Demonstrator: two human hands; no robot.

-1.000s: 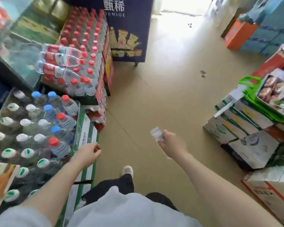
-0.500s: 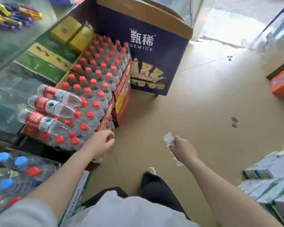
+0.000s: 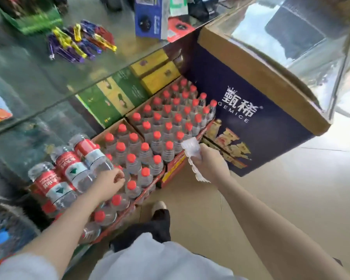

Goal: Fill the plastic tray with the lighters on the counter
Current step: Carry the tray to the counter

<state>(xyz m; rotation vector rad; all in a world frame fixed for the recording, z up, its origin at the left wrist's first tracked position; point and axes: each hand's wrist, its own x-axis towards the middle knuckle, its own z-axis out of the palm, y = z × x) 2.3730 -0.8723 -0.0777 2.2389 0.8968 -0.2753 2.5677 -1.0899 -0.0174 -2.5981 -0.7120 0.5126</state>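
2 bare hands in frame, both arms reaching forward from a grey-shirted torso. Right hand has its fingers wrapped around a clear ribbed plastic tray, held in the air over the front edge of the bottle cases; the tray sticks out above and below the fist, looks empty, though blur limits detail. Left hand is loosely curled, fingertips near the thumb, nothing visible in it, hovering over the clear water bottles with red caps standing in open red cardboard cases on the floor. 3 larger red-labelled bottles lie on their sides on top, just left of the left hand. Pile of small purple, yellow and red lighters lies loose on the glass counter top, upper left, well apart from both hands and from the tray. Green and yellow boxes sit under the glass counter edge, behind the cases. Dark blue cardboard display box with white GEMICE lettering stands right of the cases, just behind the right hand. Blue box stands at the counter's far end. Tan tiled floor at right. 1 shoe and a dark trouser leg show between the arms.
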